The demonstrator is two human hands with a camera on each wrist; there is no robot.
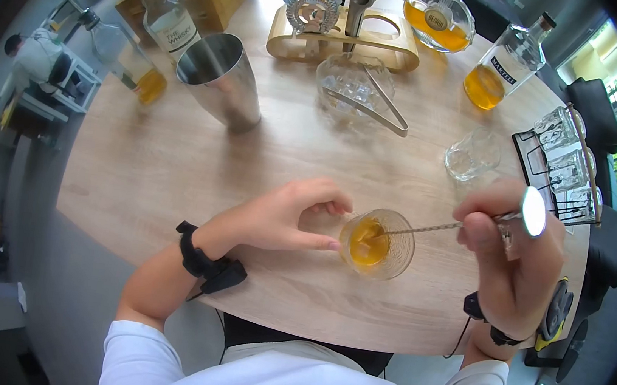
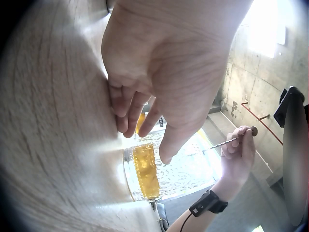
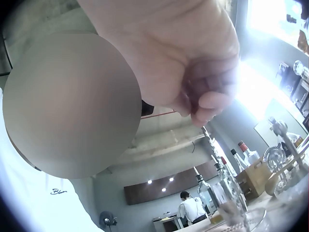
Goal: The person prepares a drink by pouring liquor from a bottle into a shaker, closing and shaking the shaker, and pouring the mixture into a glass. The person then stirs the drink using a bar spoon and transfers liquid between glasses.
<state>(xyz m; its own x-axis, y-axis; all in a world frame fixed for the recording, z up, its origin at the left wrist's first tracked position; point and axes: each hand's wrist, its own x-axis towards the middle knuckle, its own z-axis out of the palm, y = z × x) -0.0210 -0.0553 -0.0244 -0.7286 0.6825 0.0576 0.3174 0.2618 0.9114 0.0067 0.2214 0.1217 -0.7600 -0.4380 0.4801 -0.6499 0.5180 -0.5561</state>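
Note:
A textured glass (image 1: 401, 258) stands near the table's front edge, with amber liquid (image 1: 367, 254) and ice inside. My right hand (image 1: 518, 258) is raised to the right of it and pinches a bar spoon (image 1: 434, 228) by its twisted stem. The stem slants down into the liquid, and its round, shiny end (image 1: 534, 211) shows above the fingers. Beside the glass on the left is my left hand (image 1: 279, 212), fingers loosely bent and thumb tip right at the glass wall. From the left wrist, the amber layer (image 2: 147, 169) shows low in the glass, below the thumb.
A metal shaker tin (image 1: 228, 92) stands at the back left near tall bottles (image 1: 168, 24). Behind the glass are tongs (image 1: 367, 112) on an ice bowl (image 1: 340, 82) and a wooden bar-tool stand (image 1: 295, 46). To the right are an upturned-looking tumbler (image 1: 472, 156), a glass rack (image 1: 563, 164) and a Martell bottle (image 1: 507, 63).

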